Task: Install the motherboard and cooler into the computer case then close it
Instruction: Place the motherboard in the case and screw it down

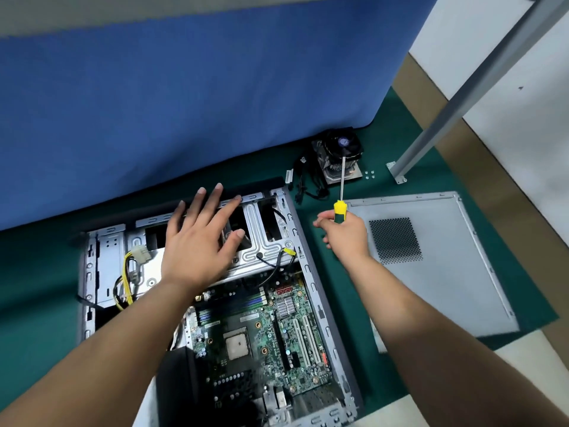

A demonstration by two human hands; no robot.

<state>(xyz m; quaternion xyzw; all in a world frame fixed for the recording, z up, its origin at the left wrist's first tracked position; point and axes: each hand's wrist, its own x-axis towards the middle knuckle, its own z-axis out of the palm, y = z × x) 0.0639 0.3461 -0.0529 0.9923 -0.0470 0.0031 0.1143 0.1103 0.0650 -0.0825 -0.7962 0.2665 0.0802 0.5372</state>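
Lying flat on the green mat [354, 349], the computer case [311, 272] sits open-side up below and between my two forearms. My left hand [200, 238] is spread over its drive cage [264, 238] at the far end, fingers straight and splayed, palm down, gripping nothing; whether the palm actually bears on the metal I cannot tell. That forearm crosses the case from the near left corner.

My right hand [345, 232] is off the case, just beyond its right wall, fingers curled around the yellow-and-green handle of a screwdriver [340, 192]. The shaft points away from me, toward the cooler [340, 155], and overlaps it in this view; contact between tip and cooler cannot be confirmed.

The motherboard [261, 340] lies inside the case, nearer to me than either hand, with the bare processor [236, 345] face up. The cooler stands on the mat well beyond the case's far right corner, fan upward, its black cable [304, 177] trailing to its left. Small screws [369, 174] lie just to its right.

The grey side panel [446, 272] lies flat on the mat to the right of the case, under and beyond my right wrist. A yellow-and-black power cable bundle [126, 278] hangs at the case's left side. A blue screen [184, 103] stands behind the mat.
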